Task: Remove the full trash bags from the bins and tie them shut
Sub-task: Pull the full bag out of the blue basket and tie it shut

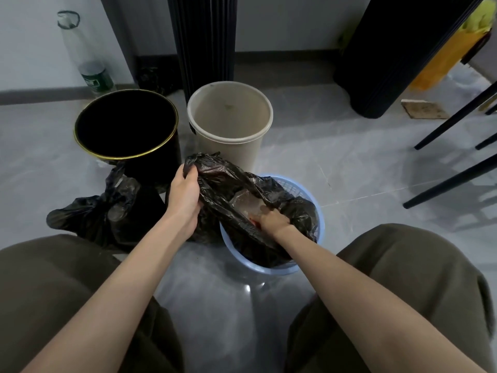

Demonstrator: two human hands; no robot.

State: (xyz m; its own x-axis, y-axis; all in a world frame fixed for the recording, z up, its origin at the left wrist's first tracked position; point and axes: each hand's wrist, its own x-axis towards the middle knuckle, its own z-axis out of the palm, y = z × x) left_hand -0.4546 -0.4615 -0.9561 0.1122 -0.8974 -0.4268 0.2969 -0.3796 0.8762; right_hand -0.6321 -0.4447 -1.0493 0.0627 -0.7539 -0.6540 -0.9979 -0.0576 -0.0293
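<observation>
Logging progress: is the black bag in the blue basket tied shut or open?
Open: the black bag gapes, clear plastic showing inside; left hand and right hand each grip an edge. No knot.

Glossy black on the trash bag [231, 184], clear film showing in its mouth; basket [297, 188] pale blue, open lattice mesh; second bag [107, 211] black too; left bin [161, 160] black with thin gold rim; right bin [228, 149] plain beige; floor [349, 162] grey glossy tile, pale seams; trousers [67, 292] olive-brown; bottle label [95, 80] green

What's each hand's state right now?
Left hand: closed, gripping the raised edge of the black trash bag.
Right hand: closed, gripping the same bag's near edge, inside the blue basket bin.
</observation>
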